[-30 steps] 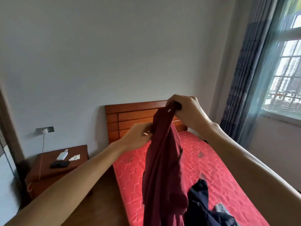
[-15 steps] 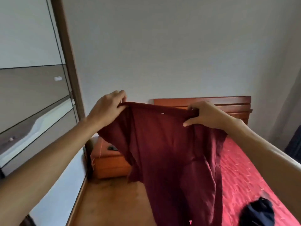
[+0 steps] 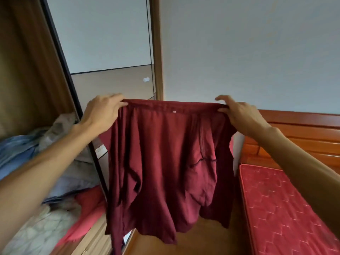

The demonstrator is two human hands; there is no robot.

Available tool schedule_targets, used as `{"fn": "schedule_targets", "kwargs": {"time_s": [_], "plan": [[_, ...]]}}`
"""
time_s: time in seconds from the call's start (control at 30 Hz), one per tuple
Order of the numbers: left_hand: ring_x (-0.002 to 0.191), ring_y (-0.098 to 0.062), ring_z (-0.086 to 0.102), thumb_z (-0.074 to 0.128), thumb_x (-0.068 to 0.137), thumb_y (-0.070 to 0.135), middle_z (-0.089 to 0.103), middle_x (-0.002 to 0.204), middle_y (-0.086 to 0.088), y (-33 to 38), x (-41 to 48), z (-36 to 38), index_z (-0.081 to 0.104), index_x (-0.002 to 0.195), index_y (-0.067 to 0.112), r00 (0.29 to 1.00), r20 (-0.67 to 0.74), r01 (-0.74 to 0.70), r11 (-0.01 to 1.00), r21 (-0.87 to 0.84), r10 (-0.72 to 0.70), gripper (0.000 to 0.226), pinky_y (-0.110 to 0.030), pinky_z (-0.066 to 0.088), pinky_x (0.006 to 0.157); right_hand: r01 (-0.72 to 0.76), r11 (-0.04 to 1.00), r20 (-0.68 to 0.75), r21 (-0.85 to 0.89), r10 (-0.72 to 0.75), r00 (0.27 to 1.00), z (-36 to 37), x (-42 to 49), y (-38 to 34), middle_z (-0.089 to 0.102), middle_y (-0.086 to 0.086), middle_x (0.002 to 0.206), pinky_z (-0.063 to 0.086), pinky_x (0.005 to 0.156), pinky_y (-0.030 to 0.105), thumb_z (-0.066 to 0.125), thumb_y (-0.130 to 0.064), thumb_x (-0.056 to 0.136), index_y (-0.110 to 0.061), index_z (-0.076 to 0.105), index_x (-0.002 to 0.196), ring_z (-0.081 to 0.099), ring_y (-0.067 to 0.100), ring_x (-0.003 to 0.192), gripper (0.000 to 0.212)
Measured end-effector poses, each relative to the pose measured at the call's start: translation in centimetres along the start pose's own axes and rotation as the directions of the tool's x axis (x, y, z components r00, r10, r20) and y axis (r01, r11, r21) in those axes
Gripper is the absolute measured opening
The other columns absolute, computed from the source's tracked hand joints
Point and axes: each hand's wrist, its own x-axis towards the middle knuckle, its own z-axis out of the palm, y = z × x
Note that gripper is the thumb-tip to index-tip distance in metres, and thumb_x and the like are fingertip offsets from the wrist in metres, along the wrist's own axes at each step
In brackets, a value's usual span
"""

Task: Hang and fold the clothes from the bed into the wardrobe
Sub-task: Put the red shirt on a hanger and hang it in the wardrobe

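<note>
A dark red garment (image 3: 165,162) hangs spread out in front of me, held up by its top edge. My left hand (image 3: 103,111) pinches the left corner of that edge. The right corner is gripped by my right hand (image 3: 239,115). The cloth drops in folds down toward the wooden floor. The open wardrobe (image 3: 36,89) stands at the left, with a pile of blue, grey and red clothes (image 3: 55,172) on its shelf. The bed with its red mattress (image 3: 285,208) lies at the right.
A sliding wardrobe door (image 3: 114,61) with a dark frame stands behind the garment. The wooden headboard (image 3: 303,133) meets the pale wall at the right. Wooden floor (image 3: 193,242) shows between wardrobe and bed.
My view has swung left from the bed to the wardrobe. My hands moved apart and stretched the bunched red garment out flat by its top edge.
</note>
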Motion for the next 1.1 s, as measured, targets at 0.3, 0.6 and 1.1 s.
{"fn": "schedule_targets", "kwargs": {"time_s": [0.3,0.6,1.1], "plan": [[0.073,-0.022,0.071,0.067,0.093,0.022,0.071,0.071,-0.004,-13.1,-6.1,7.2,0.064,0.077,0.018,0.724,0.601,0.225,0.939,0.258,-0.339,0.017,-0.028,0.047,0.058,0.012,0.988,0.622,0.152,-0.105,0.776,17.9,8.0,-2.3,0.063,-0.003,0.087,0.046,0.082,0.035,0.059,-0.03,0.097,-0.019,0.067,0.1,0.059,0.022,0.09,0.014],[0.079,-0.024,0.061,0.059,0.098,0.031,0.064,0.074,-0.006,-18.2,-1.0,3.0,0.064,0.07,0.007,0.448,0.467,0.721,0.617,0.316,-0.762,0.038,-0.031,0.039,0.064,0.138,0.923,0.49,0.359,-0.313,0.814,24.9,22.7,-8.5,0.062,0.008,0.086,0.038,0.075,0.031,0.046,-0.034,0.102,-0.009,0.061,0.08,0.06,0.031,0.092,0.037],[0.051,-0.015,0.066,0.059,0.096,0.025,0.071,0.075,-0.007,-20.8,2.7,-2.8,0.068,0.091,0.012,0.008,0.342,0.953,-0.096,-0.287,-0.94,0.017,-0.024,0.054,0.049,0.21,0.461,0.207,0.862,-0.699,0.685,24.2,30.2,-36.7,0.056,0.004,0.059,0.038,0.052,0.025,0.059,-0.034,0.093,-0.009,0.06,0.059,0.05,0.014,0.057,0.042]]}}
